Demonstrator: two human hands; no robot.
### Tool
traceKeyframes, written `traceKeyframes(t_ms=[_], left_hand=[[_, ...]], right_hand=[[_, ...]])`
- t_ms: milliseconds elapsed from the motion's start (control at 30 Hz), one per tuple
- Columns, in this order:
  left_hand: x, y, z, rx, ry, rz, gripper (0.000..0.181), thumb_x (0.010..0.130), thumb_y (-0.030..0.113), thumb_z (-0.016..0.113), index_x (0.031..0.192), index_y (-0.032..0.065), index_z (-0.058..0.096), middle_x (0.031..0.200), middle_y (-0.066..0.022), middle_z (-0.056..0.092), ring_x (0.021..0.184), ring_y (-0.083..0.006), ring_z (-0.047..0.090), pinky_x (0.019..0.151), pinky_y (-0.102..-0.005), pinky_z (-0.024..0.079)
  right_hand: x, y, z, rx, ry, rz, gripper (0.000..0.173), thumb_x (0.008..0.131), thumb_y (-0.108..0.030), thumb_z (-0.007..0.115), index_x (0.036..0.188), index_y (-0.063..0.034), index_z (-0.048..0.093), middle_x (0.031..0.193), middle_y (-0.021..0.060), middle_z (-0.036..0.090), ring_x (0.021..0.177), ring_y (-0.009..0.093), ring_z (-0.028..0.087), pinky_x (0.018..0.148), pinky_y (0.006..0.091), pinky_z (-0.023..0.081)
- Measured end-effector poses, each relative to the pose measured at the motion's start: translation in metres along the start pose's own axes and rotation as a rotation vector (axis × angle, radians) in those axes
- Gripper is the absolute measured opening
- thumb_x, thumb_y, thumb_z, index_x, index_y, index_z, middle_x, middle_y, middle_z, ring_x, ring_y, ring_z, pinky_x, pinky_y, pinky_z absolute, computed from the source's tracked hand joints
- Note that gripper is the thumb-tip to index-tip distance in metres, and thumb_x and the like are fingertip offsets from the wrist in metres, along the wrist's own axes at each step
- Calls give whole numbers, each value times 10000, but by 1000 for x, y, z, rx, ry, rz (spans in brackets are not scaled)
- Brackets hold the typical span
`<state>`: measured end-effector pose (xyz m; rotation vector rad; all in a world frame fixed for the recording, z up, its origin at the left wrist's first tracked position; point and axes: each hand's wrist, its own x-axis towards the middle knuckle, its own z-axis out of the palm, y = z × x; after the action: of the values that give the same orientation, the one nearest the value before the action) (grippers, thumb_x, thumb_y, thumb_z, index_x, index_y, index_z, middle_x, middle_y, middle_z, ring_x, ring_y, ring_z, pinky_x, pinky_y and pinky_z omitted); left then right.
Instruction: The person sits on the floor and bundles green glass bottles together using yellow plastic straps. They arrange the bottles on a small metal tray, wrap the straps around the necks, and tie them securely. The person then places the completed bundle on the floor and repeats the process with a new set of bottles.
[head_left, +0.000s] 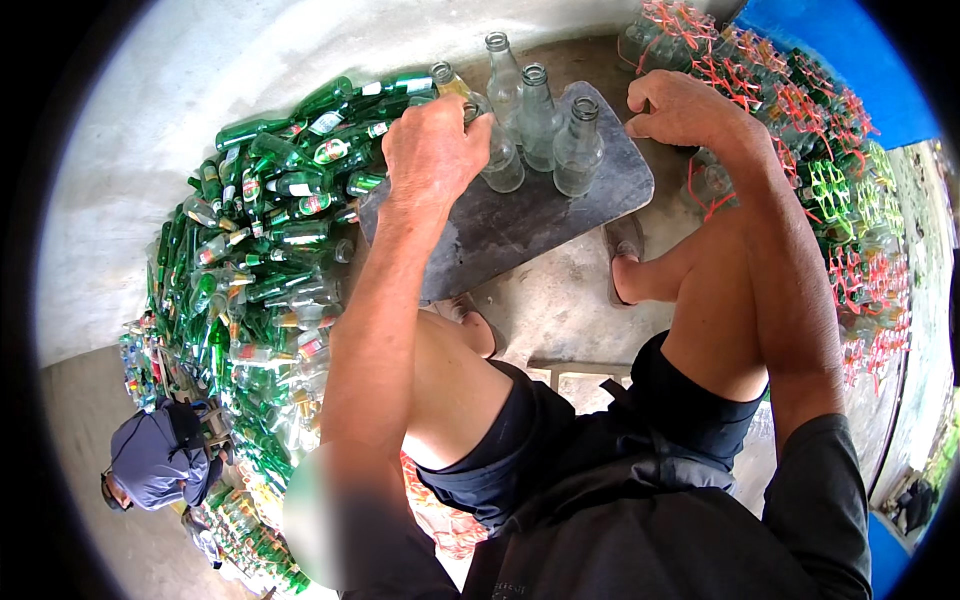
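Observation:
My left hand (435, 146) closes thumb and fingers around the neck of a clear glass bottle (504, 171), which stands upright on a dark slab-topped low table (495, 240). Its fingertips are hidden behind the hand. Three other clear glass bottles, one at the front right (577, 159), one in the middle (538, 124) and one at the back (504, 82), share the tabletop. Behind my left hand rises a bottle with a yellowish tint (450, 81), partly covered. To the right of the table my right hand (667, 109) hovers with thumb and forefinger apart, nothing visible between them.
A big heap of mostly green glass bottles (292, 202) lies along the left wall. Bottles bundled with red and green plastic ties (810, 127) are stacked at right, beside a blue panel (832, 60). Another person (161, 457) bends by the heap at lower left.

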<state>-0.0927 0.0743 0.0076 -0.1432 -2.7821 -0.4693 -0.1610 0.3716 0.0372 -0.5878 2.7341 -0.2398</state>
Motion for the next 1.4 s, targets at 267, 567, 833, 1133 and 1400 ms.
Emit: traceKeyframes(t_ms=[267, 567, 833, 1133, 1400], left_hand=[[7, 0, 8, -29, 26, 16, 269, 859, 320, 753, 945, 66, 775, 748, -168, 728, 735, -384, 727, 691, -466, 565], [8, 3, 12, -37, 52, -2, 279, 824, 301, 801, 919, 40, 774, 769, -187, 734, 779, -378, 745, 709, -475, 588], [7, 3, 18, -24, 84, 42, 281, 876, 324, 751, 976, 63, 773, 873, -181, 761, 838, -350, 747, 779, -443, 589], [1, 12, -1, -363, -151, -198, 250, 883, 248, 701, 875, -1, 687, 675, -154, 679, 569, -268, 679, 581, -392, 536], [-12, 17, -5, -552, -86, -137, 422, 895, 205, 722, 1229, -40, 643, 693, -100, 692, 544, -158, 645, 530, -334, 511]], right_hand=[[3, -1, -1, -51, -18, 7, 376, 839, -315, 791, 1049, -15, 711, 976, 179, 729, 921, 339, 706, 794, 447, 542], [-2, 2, 2, 31, 68, -51, 351, 839, -289, 774, 1034, -5, 709, 968, 186, 727, 897, 332, 699, 771, 443, 534], [-8, -2, -11, 102, -59, -8, 293, 860, -282, 772, 948, -7, 718, 780, 120, 710, 702, 208, 684, 618, 384, 520], [-5, 5, -2, -3, -5, -122, 301, 860, -311, 780, 930, -21, 742, 823, 131, 733, 757, 239, 700, 653, 404, 532], [-14, 2, -13, -162, 0, -135, 319, 867, -313, 739, 879, 6, 728, 765, 150, 706, 698, 246, 678, 634, 416, 514]])
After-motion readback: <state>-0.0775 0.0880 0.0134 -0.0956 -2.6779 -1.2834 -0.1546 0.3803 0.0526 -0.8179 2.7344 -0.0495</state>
